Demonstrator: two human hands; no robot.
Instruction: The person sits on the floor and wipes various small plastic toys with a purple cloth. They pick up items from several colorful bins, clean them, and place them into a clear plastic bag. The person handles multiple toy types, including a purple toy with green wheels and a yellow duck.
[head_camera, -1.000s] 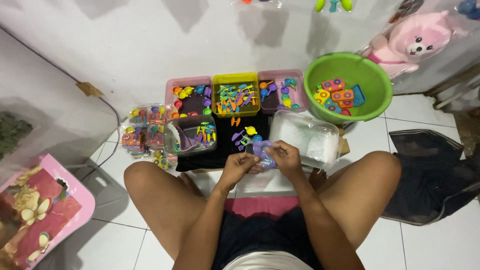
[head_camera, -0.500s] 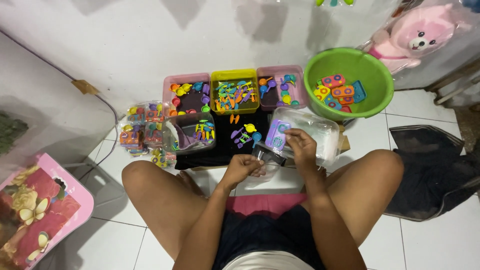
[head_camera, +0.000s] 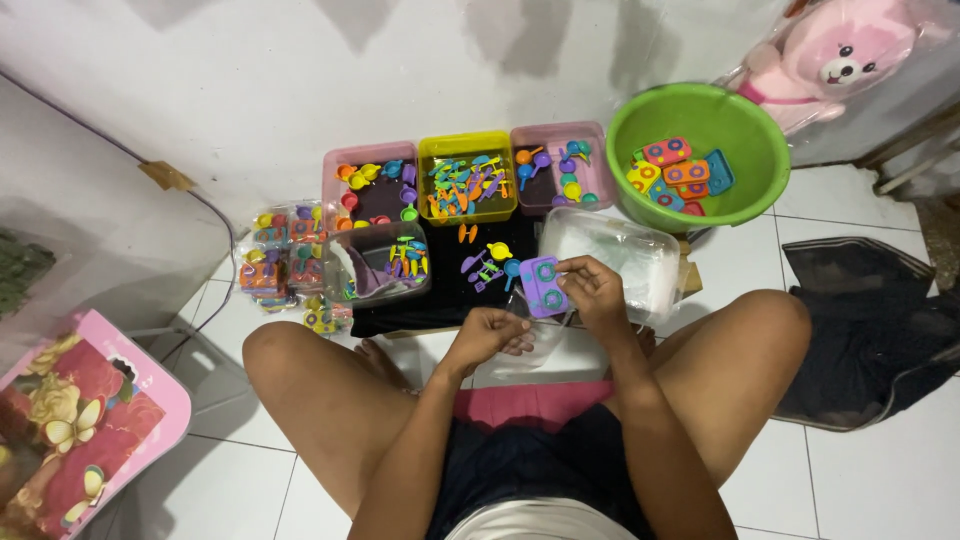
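Observation:
My right hand (head_camera: 598, 292) holds a small purple toy stove (head_camera: 543, 286) with two round burners, lifted over the black mat (head_camera: 450, 300). My left hand (head_camera: 490, 335) sits just below it, fingers curled on a clear plastic bag (head_camera: 530, 350) that lies across my lap edge. Loose little toy utensils (head_camera: 487, 262) in yellow, blue and purple lie on the mat right beyond the stove. I sit on the floor with both knees spread.
Pink (head_camera: 375, 185), yellow (head_camera: 467, 180) and pink (head_camera: 560, 170) bins of small toys line the wall. A green basin (head_camera: 700, 150) holds more toy stoves. Two clear tubs (head_camera: 390, 265) (head_camera: 625, 255), packed toy bags (head_camera: 280, 265), a pink stool (head_camera: 80, 420), a pink plush bear (head_camera: 830, 60) and dark cloth (head_camera: 870, 320) surround me.
My right hand went out toward the clear tub and came back holding the purple stove near the middle. My left hand stayed low on the plastic bag.

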